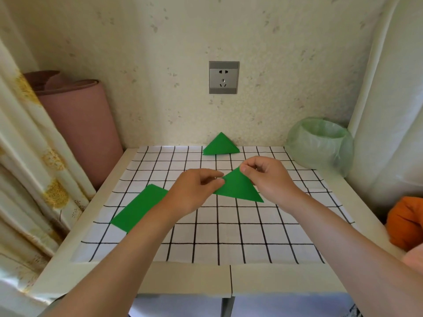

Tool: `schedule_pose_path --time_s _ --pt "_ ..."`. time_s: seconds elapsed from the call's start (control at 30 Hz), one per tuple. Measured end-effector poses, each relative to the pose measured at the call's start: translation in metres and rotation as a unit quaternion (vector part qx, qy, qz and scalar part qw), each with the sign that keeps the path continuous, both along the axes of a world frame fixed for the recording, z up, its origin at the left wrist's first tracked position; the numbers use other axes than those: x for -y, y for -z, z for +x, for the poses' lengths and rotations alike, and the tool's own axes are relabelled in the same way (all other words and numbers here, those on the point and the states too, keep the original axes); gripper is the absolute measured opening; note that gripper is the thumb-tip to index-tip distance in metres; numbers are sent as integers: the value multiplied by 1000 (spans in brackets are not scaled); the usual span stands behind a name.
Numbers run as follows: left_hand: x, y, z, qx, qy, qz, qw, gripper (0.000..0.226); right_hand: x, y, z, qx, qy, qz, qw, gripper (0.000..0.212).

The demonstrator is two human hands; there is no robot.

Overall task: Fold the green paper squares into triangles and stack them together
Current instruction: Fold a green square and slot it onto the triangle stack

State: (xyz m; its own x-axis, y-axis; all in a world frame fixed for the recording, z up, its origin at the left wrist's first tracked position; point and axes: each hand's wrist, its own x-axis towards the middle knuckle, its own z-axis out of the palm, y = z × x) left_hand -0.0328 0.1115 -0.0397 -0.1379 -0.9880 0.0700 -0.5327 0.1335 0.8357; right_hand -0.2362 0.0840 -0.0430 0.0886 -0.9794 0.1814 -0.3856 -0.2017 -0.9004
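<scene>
We are holding a green triangle (240,189) between both hands: our left hand (200,187) is pinching its left corner, our right hand (269,177) its top point. It is looking thin, light and easily creased; we are judging corners the safest grip. A folded stack (220,146) is lying beyond the hands, flat squares (139,208) left of the left hand.

The green triangle (240,188) in the middle is thin, matt paper with crisp edges. The green sheet (139,208) at near left and the folded pile (220,146) at the far edge are the same paper. The checked cloth (206,236) looks matt and finely woven. It lies on a smooth white table (187,280). The wall socket (223,77) has a brushed, metal-grey faceplate. At far right, a thin translucent plastic bag (320,145) is crinkled and faintly glossy.
</scene>
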Motion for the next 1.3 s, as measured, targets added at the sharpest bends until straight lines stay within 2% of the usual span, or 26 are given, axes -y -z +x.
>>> schedule_pose_path --time_s 0.03,0.17,0.3,0.37,0.47,0.53,0.63,0.77,1.17,1.3 --pt "3 2 -2 -12 -4 0 1000 14 3 1 2 2 -3 0 1000 13" --pt "21 8 -1 -95 -74 1 993 21 19 3 2 1 -34 38 999 10" --pt "51 15 2 -88 -97 -12 991 16 44 10 -3 -81 -26 60 995 11" --pt "67 22 5 -59 -76 -5 995 15 59 15 -2 -81 -7 49 995 9" --pt "95 32 11 58 -39 -6 998 9 84 24 3 -72 32 39 996 11" --pt "113 36 15 106 -39 -10 994 8 102 30 3 -91 47 27 994 14" --pt "140 44 18 120 -65 -17 990 15 127 38 5 -145 64 4 987 13" --pt "172 59 22 133 -102 -37 985 22 153 47 13 -171 96 -21 980 6" --pt "209 83 18 164 -141 -85 972 13 189 71 11 -296 101 -50 948 13" --pt "211 86 17 182 -164 -100 964 9 191 72 9 -302 114 -53 945 18"
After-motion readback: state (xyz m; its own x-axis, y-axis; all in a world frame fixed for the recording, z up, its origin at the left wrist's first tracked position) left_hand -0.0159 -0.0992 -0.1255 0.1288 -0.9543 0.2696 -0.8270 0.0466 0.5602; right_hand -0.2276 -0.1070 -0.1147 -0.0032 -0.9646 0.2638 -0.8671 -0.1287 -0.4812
